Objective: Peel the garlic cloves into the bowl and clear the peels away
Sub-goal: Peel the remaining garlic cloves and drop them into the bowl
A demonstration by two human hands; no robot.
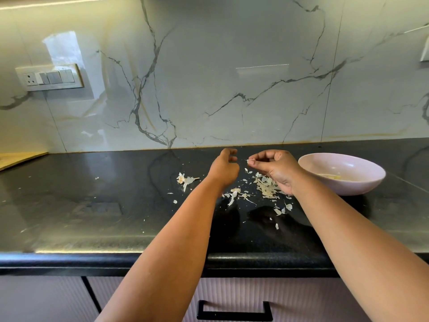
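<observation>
Black glossy tabletop (pixel 92 205), marble-look wall behind w/ 1 switch plate (pixel 50 77). 1 pink bowl (pixel 343 159) just right of the right grip (pixel 276 168), holding pale bits (cloves? can't tell). Right grip pinches a small peel scrap (pixel 250 161); left grip (pixel 224 168) loosely curled, holding nothing. Peel pile (pixel 267 188) under right grip.

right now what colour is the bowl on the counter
The bowl is pale pink, almost lilac, plain with no pattern; the head view shows it clearly.
</observation>
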